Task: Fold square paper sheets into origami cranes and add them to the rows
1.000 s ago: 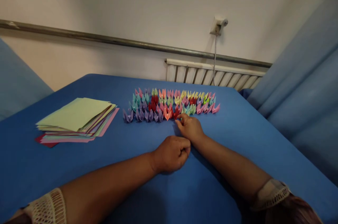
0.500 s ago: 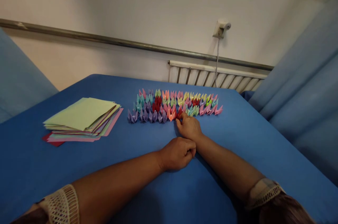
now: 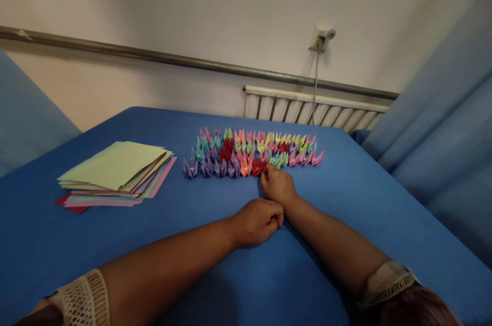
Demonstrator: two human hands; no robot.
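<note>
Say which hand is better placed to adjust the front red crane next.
Probably the right hand: its fingers are at the front red crane. The left hand is curled and sits farther back from that crane.

A flat, smooth, blue-covered tabletop (image 3: pixel 172 223) carries small folded-paper cranes in many colours (image 3: pixel 250 147), set close together in several rows toward its far side. Purple cranes fill the left of the nearest row, then orange and red ones. At the left lies an uneven stack of coloured paper sheets (image 3: pixel 115 166), pale yellow-green uppermost, a red corner (image 3: pixel 80 209) jutting out beneath.
</note>
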